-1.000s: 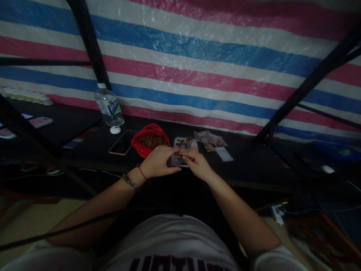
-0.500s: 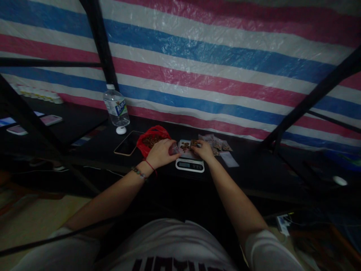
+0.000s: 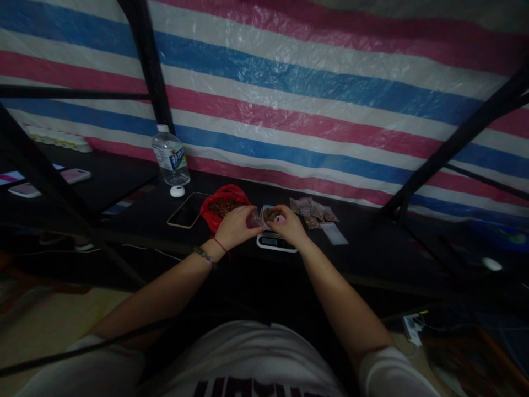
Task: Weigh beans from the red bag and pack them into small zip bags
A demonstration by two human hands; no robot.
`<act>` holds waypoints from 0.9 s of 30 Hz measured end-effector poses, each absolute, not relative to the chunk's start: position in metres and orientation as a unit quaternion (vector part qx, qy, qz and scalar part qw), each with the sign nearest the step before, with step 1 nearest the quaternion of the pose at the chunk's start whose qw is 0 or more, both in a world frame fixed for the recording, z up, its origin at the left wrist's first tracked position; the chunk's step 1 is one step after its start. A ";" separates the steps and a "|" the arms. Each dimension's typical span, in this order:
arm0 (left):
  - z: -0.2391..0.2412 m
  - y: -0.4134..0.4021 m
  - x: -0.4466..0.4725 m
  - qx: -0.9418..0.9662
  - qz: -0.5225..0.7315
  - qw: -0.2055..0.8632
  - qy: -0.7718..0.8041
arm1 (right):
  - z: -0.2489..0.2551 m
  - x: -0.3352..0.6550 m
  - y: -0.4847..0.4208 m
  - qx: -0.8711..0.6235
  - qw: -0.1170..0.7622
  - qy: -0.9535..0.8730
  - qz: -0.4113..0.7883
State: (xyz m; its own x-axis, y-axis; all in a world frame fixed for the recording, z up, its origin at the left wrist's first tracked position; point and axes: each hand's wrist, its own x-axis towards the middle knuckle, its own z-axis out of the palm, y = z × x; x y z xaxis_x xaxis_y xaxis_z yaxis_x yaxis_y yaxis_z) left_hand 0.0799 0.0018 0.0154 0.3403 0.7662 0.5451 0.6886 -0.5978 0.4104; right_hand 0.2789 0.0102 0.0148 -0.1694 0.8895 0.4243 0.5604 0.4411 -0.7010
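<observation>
My left hand (image 3: 235,226) is closed on a small clear plastic bag (image 3: 254,218), held just above a small white digital scale (image 3: 275,241) on the dark table. My right hand (image 3: 289,226) is pinched over the scale's pan, fingers closed on some brown bits that I cannot make out clearly. A red plastic bag (image 3: 222,207) full of brown pieces lies just left of my left hand. Several small filled clear packets (image 3: 312,209) lie to the right of the scale.
A phone (image 3: 187,209) lies face up left of the red bag, with a water bottle (image 3: 170,157) and its white cap (image 3: 177,191) behind it. A white slip (image 3: 334,234) lies right of the scale. Black frame bars cross both sides; a striped tarp hangs behind.
The hands moved from close in front of me out to the scale. The right hand then drew back from the pan toward the small bag in the left hand.
</observation>
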 end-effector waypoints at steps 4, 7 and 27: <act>0.017 -0.003 0.079 0.818 0.362 0.053 0.443 | 0.023 0.279 0.001 -0.470 0.389 -0.774 0.168; 0.019 -0.005 0.080 0.821 0.358 0.050 0.441 | 0.024 0.280 0.001 -0.454 0.374 -0.793 0.154; 0.016 -0.020 0.091 0.750 0.473 0.156 0.434 | 0.060 0.271 -0.012 -0.365 0.420 -0.785 0.272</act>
